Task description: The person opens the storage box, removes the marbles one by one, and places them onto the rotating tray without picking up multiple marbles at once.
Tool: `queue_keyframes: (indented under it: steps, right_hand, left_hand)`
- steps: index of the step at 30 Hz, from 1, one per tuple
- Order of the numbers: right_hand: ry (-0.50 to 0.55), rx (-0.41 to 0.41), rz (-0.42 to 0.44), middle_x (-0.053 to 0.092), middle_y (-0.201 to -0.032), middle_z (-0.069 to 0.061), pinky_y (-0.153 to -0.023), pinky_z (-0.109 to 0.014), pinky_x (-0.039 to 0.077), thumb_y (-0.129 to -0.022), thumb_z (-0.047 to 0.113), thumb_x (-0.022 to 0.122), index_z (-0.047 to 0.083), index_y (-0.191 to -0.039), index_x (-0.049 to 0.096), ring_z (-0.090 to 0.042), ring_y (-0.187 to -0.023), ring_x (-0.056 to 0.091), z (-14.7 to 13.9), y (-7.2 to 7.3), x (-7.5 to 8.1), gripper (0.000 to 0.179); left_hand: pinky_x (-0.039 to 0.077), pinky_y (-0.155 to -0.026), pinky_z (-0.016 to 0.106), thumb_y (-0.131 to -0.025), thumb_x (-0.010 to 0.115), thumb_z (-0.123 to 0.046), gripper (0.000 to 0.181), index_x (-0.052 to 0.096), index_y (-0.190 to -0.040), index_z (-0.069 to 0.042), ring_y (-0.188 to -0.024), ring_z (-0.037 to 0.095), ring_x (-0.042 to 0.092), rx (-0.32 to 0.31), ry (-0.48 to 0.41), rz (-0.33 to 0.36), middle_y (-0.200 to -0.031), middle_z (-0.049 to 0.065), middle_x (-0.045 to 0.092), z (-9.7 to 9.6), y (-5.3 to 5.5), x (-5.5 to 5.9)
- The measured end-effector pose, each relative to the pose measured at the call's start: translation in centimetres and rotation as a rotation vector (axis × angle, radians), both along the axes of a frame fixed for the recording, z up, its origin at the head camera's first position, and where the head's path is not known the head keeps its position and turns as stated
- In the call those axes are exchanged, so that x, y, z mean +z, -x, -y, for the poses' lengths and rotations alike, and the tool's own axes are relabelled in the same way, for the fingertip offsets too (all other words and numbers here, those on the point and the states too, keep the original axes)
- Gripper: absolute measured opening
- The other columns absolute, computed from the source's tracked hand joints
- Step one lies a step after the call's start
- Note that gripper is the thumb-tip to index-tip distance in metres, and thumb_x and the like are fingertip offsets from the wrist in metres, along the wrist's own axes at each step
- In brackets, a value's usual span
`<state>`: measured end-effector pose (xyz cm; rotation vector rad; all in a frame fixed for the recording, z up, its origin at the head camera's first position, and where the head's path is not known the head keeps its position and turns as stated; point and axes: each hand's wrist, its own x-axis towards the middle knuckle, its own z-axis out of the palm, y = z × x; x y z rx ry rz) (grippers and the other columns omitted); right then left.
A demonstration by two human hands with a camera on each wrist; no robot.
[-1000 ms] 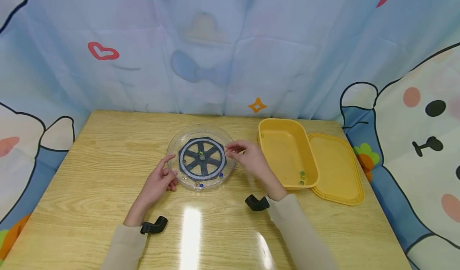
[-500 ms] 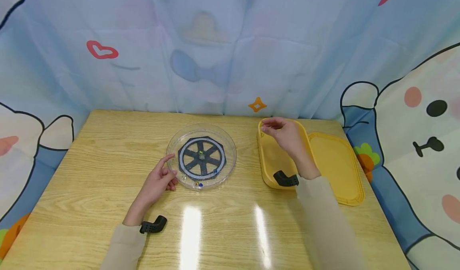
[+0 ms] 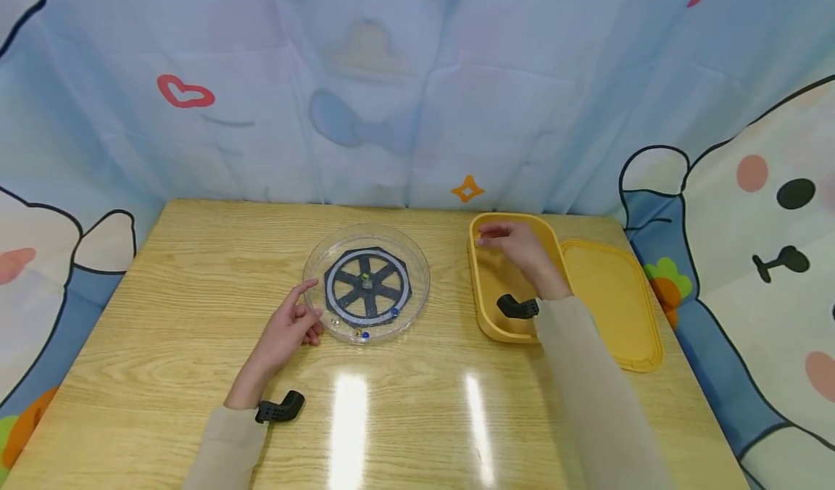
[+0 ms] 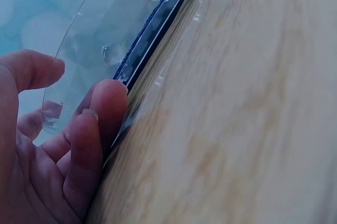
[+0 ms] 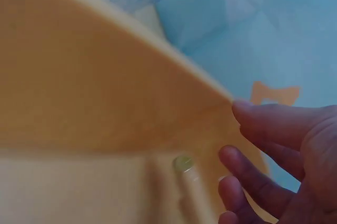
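Note:
A clear round dish (image 3: pixel 421 287) with a dark spoked wheel (image 3: pixel 370 307) inside lies on the table. Several small marbles are in it, among them a blue marble (image 3: pixel 395 312) and a clear marble (image 4: pixel 112 54). My left hand (image 3: pixel 291 325) rests at the dish's left side, index finger and thumb spread against the rim. My right hand (image 3: pixel 520 249) reaches into the yellow box (image 3: pixel 479 301), near its far left corner. In the right wrist view, a green marble (image 5: pixel 183 163) lies on the box floor below the parted fingers, and nothing shows between them.
A yellow lid (image 3: pixel 616 309) lies flat at the right of the box, partly under its edge. A patterned blue curtain (image 3: pixel 274 135) hangs behind the wooden table (image 3: pixel 215 258). Bare wood lies between dish and box.
My right hand has moved right from the dish to over the yellow box, then down into it. The blue marble in the dish has shifted slightly. My left hand has stayed in place.

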<state>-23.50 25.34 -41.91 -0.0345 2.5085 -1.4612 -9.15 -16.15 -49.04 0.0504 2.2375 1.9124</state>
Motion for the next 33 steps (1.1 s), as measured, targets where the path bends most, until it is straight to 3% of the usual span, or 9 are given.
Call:
queue_keyframes:
  steps: [7,13,19,27,29,33]
  right_hand:
    - [-0.048,0.042,0.127,0.057,-0.132,-0.024,-0.104,-0.042,0.041,-0.097,0.009,0.064,-0.004,-0.137,0.055,-0.033,-0.119,0.053,-1.3,1.5,-2.9,0.043]
    - [-0.173,0.071,0.045,0.058,-0.128,-0.023,-0.101,-0.042,0.043,-0.095,0.011,0.065,-0.004,-0.134,0.059,-0.033,-0.115,0.053,-0.8,1.4,-3.9,0.042]
    - [-0.302,0.067,-0.066,0.067,-0.111,-0.019,-0.090,-0.044,0.049,-0.092,0.012,0.068,0.000,-0.117,0.071,-0.034,-0.102,0.060,-0.1,1.3,-3.7,0.028]
    - [-0.370,0.046,-0.053,0.067,-0.111,-0.019,-0.090,-0.044,0.047,-0.094,0.011,0.066,0.000,-0.116,0.071,-0.033,-0.100,0.060,0.3,1.4,-3.6,0.025]
    - [-0.386,0.042,-0.048,0.067,-0.110,-0.019,-0.089,-0.043,0.047,-0.095,0.013,0.066,0.000,-0.115,0.071,-0.032,-0.099,0.059,0.4,1.4,-3.4,0.025]
    - [-0.369,0.025,-0.026,0.067,-0.114,-0.017,-0.093,-0.045,0.046,-0.095,0.017,0.066,0.001,-0.115,0.072,-0.032,-0.103,0.058,0.2,1.2,-2.8,0.026]
  left_hand:
    - [0.055,-0.063,0.030,-0.104,0.053,-0.014,0.055,0.033,-0.155,-0.018,-0.066,0.024,0.063,-0.009,0.003,0.004,-0.083,0.019,0.064,-0.2,0.0,0.0]
    - [0.055,-0.063,0.030,-0.104,0.054,-0.013,0.057,0.031,-0.156,-0.018,-0.066,0.025,0.063,-0.001,0.008,0.001,-0.083,0.019,0.064,-0.1,-0.1,-0.1]
    - [0.055,-0.062,0.031,-0.104,0.052,-0.011,0.058,0.029,-0.157,-0.017,-0.066,0.027,0.064,0.003,0.005,0.018,-0.085,0.023,0.064,-0.1,-0.1,0.2]
    - [0.055,-0.065,0.033,-0.104,0.051,-0.007,0.056,0.030,-0.155,-0.009,-0.068,0.030,0.064,-0.005,0.015,0.023,-0.085,0.027,0.063,-0.5,-0.9,2.9]
    - [0.055,-0.064,0.033,-0.104,0.051,-0.007,0.056,0.030,-0.155,-0.009,-0.068,0.030,0.064,-0.006,0.013,0.020,-0.085,0.027,0.063,-0.5,-0.7,2.6]
    - [0.055,-0.063,0.031,-0.104,0.052,-0.009,0.056,0.030,-0.156,-0.013,-0.066,0.027,0.063,0.001,-0.003,0.021,-0.085,0.025,0.063,-0.2,-0.2,0.9]
